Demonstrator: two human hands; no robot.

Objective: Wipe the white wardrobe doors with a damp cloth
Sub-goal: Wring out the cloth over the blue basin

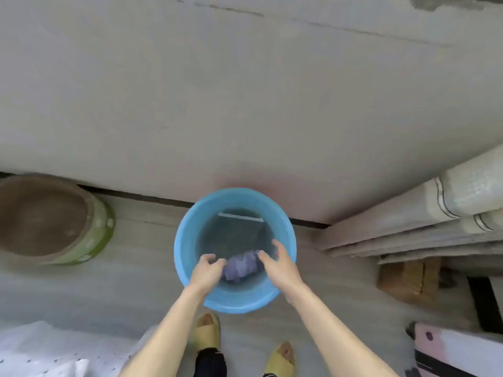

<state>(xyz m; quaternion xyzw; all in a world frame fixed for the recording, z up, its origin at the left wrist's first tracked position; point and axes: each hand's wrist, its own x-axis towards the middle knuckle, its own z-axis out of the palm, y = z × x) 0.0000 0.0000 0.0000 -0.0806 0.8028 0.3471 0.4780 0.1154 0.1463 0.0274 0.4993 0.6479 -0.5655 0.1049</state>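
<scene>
A blue plastic basin (283, 229) with water stands on the floor right in front of the white wardrobe doors (217, 104). Over the basin's near side I hold a bunched purple cloth (241, 265) between both hands. My left hand (208, 270) grips its left end with curled fingers. My right hand (280, 263) pinches the right end between thumb and fingers. The cloth hangs just above the water.
A brown and green ceramic pot (51, 219) stands on the floor at the left. Rolled mats (449, 208) lean at the right, with a cardboard box (405, 278) below them. White dotted fabric (54, 352) lies at bottom left. My yellow slippers (206, 330) stand behind the basin.
</scene>
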